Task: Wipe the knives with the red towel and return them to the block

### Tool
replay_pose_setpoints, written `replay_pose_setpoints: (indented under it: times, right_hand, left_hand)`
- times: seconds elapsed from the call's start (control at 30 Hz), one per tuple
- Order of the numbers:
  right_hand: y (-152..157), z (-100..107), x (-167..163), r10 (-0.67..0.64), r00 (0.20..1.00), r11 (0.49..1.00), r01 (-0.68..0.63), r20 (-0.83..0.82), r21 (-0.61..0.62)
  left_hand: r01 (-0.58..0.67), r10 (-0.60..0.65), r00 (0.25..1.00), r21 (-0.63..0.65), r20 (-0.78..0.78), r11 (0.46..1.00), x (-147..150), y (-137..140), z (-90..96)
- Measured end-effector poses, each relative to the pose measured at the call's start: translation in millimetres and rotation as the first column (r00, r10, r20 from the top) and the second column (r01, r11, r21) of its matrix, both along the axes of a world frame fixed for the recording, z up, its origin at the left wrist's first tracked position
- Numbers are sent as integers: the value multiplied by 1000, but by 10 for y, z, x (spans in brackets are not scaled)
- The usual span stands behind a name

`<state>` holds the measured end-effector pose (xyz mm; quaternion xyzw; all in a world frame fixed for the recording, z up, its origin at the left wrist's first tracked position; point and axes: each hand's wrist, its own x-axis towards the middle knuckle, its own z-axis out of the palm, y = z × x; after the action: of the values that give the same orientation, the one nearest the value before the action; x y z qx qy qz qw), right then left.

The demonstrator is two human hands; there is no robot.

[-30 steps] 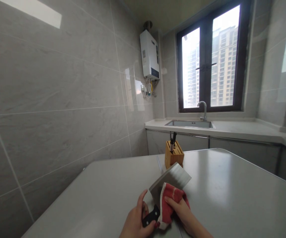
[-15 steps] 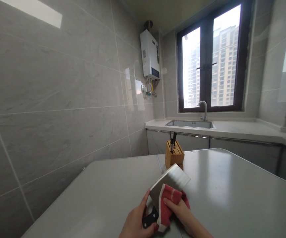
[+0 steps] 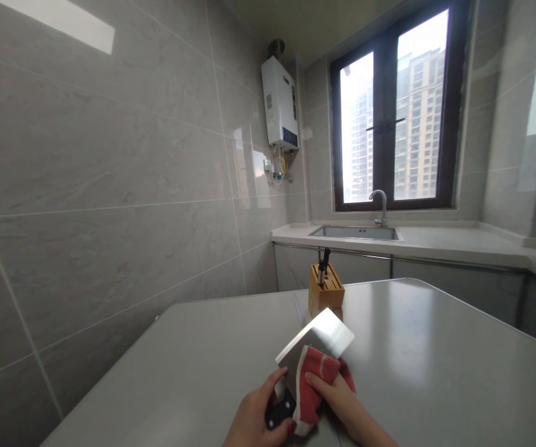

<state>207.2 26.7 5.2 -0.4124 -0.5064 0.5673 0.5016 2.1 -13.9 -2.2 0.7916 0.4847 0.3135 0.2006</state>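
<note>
A cleaver (image 3: 327,330) with a broad shiny blade and a black riveted handle is held over the table, blade pointing up and to the right. My left hand (image 3: 259,411) is closed round the handle, its index finger lying against the blade's lower left corner. My right hand (image 3: 335,396) pinches a red cloth (image 3: 313,372) with a white border over the lower right part of the blade, the thumb on top. Folds of the cloth hide the other fingers. Just beyond the blade stands a wooden knife block (image 3: 326,292) with black-handled tools in it.
The pale table (image 3: 417,360) spreads out on both sides of my hands. Behind it runs a counter (image 3: 449,237) with a sink (image 3: 356,233) and faucet (image 3: 381,208) below a window. A white water heater (image 3: 280,102) hangs in the corner by the tiled wall (image 3: 110,149).
My left index finger has slid down from the blade's edge, baring its left corner. The blade is tilted slightly differently and catches more light. The cloth has barely moved.
</note>
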Motion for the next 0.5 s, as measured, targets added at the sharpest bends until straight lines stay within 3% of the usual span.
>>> replay_pose_setpoints:
  times: [0.5]
  right_hand:
    - [37, -55, 18, 32, 1000, 999, -32, 2, 25]
  left_hand:
    - [-22, 22, 999, 0, 24, 1000, 7, 16, -70]
